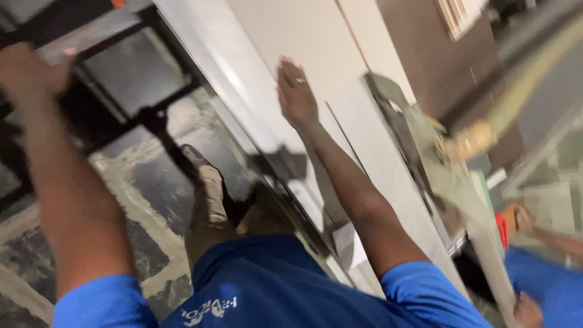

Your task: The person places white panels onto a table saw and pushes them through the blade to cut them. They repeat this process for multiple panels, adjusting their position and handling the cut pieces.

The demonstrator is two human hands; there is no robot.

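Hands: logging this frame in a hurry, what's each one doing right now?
Left hand: closed around a dark metal frame.
Right hand: open, palm flat on a pale panel, holding nothing.

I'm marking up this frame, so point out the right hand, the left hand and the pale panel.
right hand point(296, 94), head view, back of the hand.
left hand point(27, 70), head view, knuckles.
pale panel point(376, 152), head view, bare face.
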